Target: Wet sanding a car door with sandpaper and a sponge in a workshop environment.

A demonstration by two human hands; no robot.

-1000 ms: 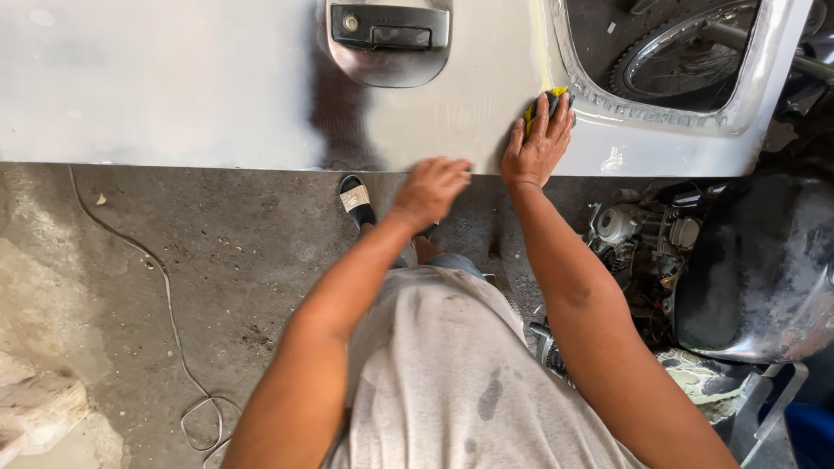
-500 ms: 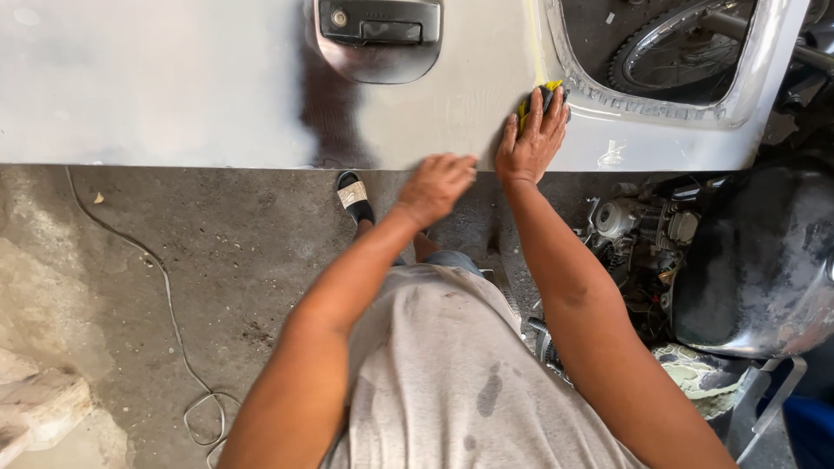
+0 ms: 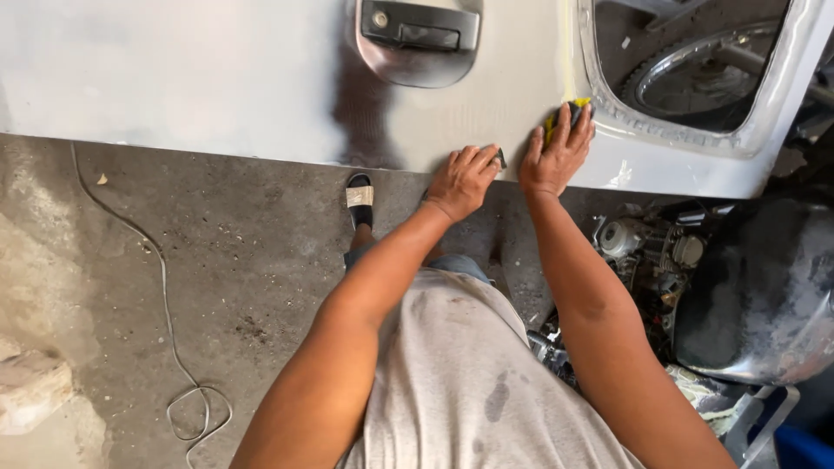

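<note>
Both hands lie apart on the grey door panel (image 3: 217, 82): right hand (image 3: 556, 156) presses a yellow sanding pad (image 3: 560, 117) beside the window opening (image 3: 695, 69), left hand (image 3: 465, 178) flat at its lower edge; dull patches suggest sanding is partly done.

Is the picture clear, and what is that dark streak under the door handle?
Head view: sharp and evenly lit, little blur. The streak below the door handle looks like a dark reflection or shadow on the shiny grey panel. The right hand and left hand show crisply.

Bare-armed to the shoulder, no sleeves, watch or rings near either grip. Clad in a light grey T-shirt (image 3: 473, 382) marked with dark damp stains, blue denim shorts (image 3: 443, 262), and a black sandal (image 3: 360, 198) with a pale strap.
</note>
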